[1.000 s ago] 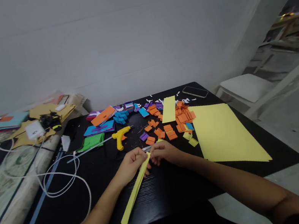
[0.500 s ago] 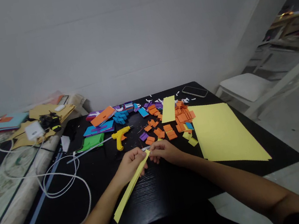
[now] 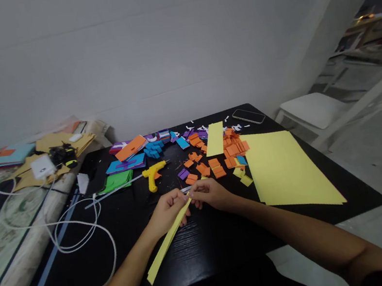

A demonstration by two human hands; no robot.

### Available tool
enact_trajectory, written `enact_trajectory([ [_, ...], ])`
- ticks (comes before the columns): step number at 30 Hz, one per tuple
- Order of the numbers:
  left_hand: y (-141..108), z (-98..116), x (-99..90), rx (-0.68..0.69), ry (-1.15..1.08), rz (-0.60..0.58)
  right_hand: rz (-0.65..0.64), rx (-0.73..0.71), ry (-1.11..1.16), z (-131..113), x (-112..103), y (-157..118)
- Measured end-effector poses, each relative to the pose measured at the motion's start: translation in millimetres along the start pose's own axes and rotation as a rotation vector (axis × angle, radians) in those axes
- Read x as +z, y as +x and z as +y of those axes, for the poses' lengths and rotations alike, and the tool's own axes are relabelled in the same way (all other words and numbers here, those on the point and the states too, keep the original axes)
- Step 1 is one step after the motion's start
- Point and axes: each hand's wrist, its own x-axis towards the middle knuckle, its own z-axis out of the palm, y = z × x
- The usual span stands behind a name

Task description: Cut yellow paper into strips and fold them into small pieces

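Near the middle of the black table (image 3: pixel 203 254), my left hand (image 3: pixel 168 211) is closed round the upper part of long, narrow yellow paper strips (image 3: pixel 168 243). Their lower ends slant down to the left, over the table. My right hand (image 3: pixel 210 194) pinches the top end of the strips, its fingers almost touching the left hand's. Just beyond the hands lie small folded orange pieces (image 3: pixel 219 171), a purple piece (image 3: pixel 183 174) and yellow pieces (image 3: pixel 246 180). A yellow glue gun (image 3: pixel 152 175) rests up and left of my left hand.
Large yellow sheets (image 3: pixel 290 170) lie at the right, a phone (image 3: pixel 248 116) behind them. Blue folded paper (image 3: pixel 126 164) and green paper (image 3: pixel 118 180) sit at the back left. A white cable (image 3: pixel 109 236) loops across the left side. A white chair (image 3: pixel 307 112) stands at the right.
The yellow strips have turned slightly, showing a narrower top end, and their lower end has shifted a little to the right. Both hands stay almost in place.
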Motion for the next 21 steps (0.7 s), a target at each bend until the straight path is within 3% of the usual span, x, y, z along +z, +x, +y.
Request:
enact_trajectory([
  [6,1.0,2.2,-0.4,-0.025,-0.042,-0.041,0.041,-0.050,-0.025,-2.5,-0.8,-0.3],
  [21,0.0,5.3,1.8,0.033,0.026,-0.008,0.069,-0.063,-0.036,-2.1,-2.9,0.2],
])
